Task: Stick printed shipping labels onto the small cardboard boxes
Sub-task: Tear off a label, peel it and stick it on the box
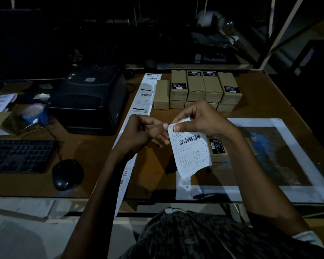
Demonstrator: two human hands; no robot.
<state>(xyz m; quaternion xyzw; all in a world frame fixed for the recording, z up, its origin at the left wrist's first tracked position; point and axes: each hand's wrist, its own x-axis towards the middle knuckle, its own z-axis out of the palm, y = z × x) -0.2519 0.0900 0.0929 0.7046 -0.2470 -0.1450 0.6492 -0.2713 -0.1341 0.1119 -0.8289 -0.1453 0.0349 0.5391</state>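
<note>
Barcoded shipping label [190, 152], curled, hangs above table [94, 157]; right hand [200, 118] and left hand [144, 131] both pinch its top corner. Small cardboard box [218, 150] sits behind it; box stack [200, 88], label strip [144, 98], label printer [90, 100] beyond.

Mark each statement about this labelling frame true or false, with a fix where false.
1. Both hands pinch the label's top corner. True: left hand and right hand meet at the label.
2. The label is already stuck on a box. False: it hangs in the air.
3. A mouse lies right of the keyboard. True.
4. The printer stands right of the boxes. False: left of them.
5. A label strip runs past the printer. True.
</note>
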